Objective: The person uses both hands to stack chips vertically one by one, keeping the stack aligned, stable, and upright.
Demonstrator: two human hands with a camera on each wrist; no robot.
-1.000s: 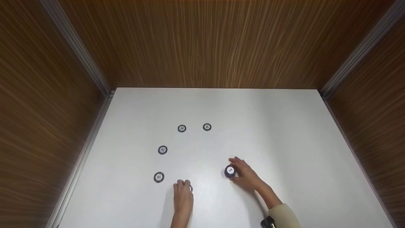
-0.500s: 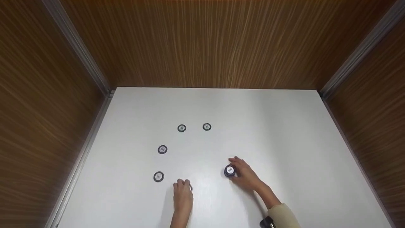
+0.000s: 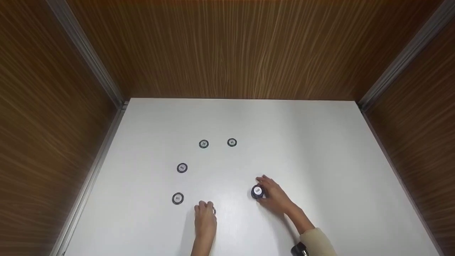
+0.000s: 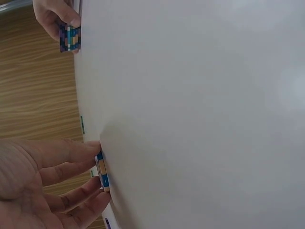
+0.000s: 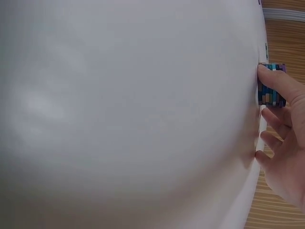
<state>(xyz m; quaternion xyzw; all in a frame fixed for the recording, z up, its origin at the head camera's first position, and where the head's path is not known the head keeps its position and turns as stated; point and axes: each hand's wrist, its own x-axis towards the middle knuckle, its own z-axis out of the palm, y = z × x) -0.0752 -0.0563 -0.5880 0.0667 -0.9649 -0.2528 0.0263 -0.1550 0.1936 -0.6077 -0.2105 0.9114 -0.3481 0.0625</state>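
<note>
Near the front of the white table (image 3: 320,149), my left hand (image 3: 205,220) pinches a poker chip (image 4: 103,172) by its edges, thumb on one side and fingertips on the other. The chip has a blue and orange edge and lies at the tabletop. From above, the hand covers most of it. To the right, my right hand (image 3: 277,197) grips a short stack of poker chips (image 3: 257,191) between thumb and fingers. In the right wrist view the stack (image 5: 271,85) shows layers of blue, teal, brown and purple. A white label faces up on its top chip.
Single chips lie flat in a curve left of the stack: one chip (image 3: 177,198) beside my left hand, another chip (image 3: 182,168) beyond it, then a chip (image 3: 203,143) and a chip (image 3: 232,142) farther back. Wood-grain panels (image 3: 227,49) enclose the table's back and sides.
</note>
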